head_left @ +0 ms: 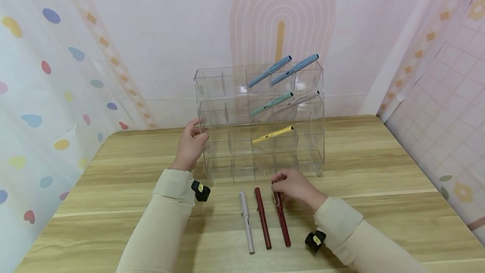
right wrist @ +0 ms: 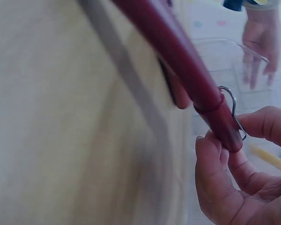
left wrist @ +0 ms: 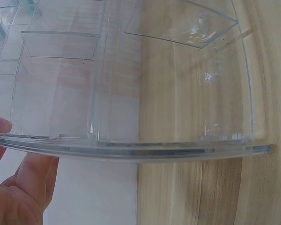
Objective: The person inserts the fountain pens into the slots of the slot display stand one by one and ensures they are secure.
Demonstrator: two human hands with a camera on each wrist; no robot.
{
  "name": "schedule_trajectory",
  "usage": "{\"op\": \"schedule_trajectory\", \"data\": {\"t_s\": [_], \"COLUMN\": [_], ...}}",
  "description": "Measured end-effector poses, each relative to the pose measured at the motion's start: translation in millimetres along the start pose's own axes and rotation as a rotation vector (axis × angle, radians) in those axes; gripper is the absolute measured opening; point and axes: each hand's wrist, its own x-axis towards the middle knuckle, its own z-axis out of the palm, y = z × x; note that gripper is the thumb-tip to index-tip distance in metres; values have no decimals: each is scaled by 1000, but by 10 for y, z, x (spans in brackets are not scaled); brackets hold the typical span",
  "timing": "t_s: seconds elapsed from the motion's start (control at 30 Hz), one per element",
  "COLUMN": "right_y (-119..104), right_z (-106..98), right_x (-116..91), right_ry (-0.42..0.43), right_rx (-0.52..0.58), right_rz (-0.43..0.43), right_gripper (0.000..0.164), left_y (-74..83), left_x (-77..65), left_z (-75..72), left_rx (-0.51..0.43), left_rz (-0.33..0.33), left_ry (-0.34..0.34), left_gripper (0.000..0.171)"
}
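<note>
Wood-grain table (head_left: 113, 205) bore a clear rack (head_left: 236, 115). With curled fingers, the left hand (head_left: 190, 146) clasped its left side; the right hand (head_left: 297, 186) pinched a red pen (head_left: 282, 218) by the clip end, in front of the rack. Leftward lay another red pen (head_left: 263, 218) and a grey pen (head_left: 247, 222). Blue pens (head_left: 295, 70) leaned in the top tier, a green pen (head_left: 271, 104) and pale pen (head_left: 304, 98) in the second, a yellow pen (head_left: 273, 135) in the third.
</note>
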Motion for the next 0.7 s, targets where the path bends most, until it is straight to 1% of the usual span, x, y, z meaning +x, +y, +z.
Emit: {"op": "schedule_trajectory", "data": {"t_s": [0.2,0.4,0.7], "right_y": [-97,-188,-306], "right_z": [-162,-361,-639], "right_x": [-48,-77,-169], "right_ry": [24,52,175], "right_rx": [57,158,287], "right_rz": [1,-41,-104], "right_gripper": [29,32,28], "left_y": [-8,-11,-3], "left_x": [5,2,-9], "left_z": [-4,-5,-2], "left_rx": [-2,-4,-7], "left_rz": [-6,-3,-3], "left_ry": [-2,-2,4], "left_gripper": [60,59,58]}}
